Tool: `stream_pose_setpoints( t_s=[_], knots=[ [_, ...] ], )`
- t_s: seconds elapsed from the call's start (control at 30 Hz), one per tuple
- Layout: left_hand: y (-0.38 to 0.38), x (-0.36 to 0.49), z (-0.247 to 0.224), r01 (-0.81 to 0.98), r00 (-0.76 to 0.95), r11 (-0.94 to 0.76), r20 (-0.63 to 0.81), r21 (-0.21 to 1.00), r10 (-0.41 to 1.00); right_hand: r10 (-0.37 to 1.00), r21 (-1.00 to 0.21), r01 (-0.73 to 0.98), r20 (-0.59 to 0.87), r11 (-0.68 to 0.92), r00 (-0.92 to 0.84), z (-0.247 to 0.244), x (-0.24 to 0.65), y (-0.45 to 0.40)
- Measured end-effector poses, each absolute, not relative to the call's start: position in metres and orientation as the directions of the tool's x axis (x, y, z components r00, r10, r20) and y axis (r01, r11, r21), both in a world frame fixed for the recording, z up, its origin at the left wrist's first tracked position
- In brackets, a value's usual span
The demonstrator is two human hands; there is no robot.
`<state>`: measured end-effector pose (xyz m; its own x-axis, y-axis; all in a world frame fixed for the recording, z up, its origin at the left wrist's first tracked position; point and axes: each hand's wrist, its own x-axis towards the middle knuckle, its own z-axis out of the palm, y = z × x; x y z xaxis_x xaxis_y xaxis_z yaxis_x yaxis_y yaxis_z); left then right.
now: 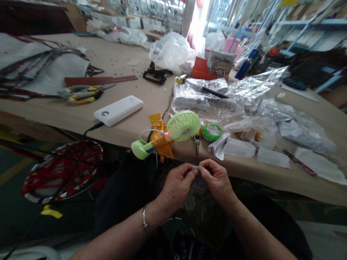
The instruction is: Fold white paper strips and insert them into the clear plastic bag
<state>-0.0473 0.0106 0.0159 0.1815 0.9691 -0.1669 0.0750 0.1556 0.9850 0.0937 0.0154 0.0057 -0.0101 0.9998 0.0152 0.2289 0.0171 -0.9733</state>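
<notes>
My left hand (178, 184) and my right hand (217, 179) meet just off the table's front edge, each closed in a pinch. Between the fingertips is a small whitish piece (195, 167), mostly covered; its kind is too small to make out. Just beyond the fingers, a pointed metal tool tip (197, 144) sticks out over the table edge. A green handheld fan (183, 125), bound with orange tape (162, 141), lies at the edge. To its right are a green roll of tape (211, 131) and folded white paper slips (239, 147).
A white power bank (118, 110) and yellow-handled pliers (85, 94) lie on the left. Clear plastic bags (260, 104) and a hammer-like tool (202, 86) are behind. A pink-handled cutter (299, 163) lies at right. A round frame with red cords (63, 171) stands below left.
</notes>
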Motion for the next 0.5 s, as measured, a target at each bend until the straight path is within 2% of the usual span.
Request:
stream_pose_setpoints(
  t_s=[0.2, 0.5],
  knots=[
    [0.02, -0.047, 0.016, 0.159, 0.141, 0.0, -0.023, 0.987, 0.99, 0.992, -0.919, 0.375, 0.126, 0.12, -0.008, 0.007, 0.093, 0.022],
    [0.026, -0.048, 0.019, 0.257, 0.147, -0.097, 0.06, 0.961, 0.987, 0.982, -0.89, 0.422, 0.187, 0.174, -0.01, 0.006, 0.093, 0.025]
  ],
)
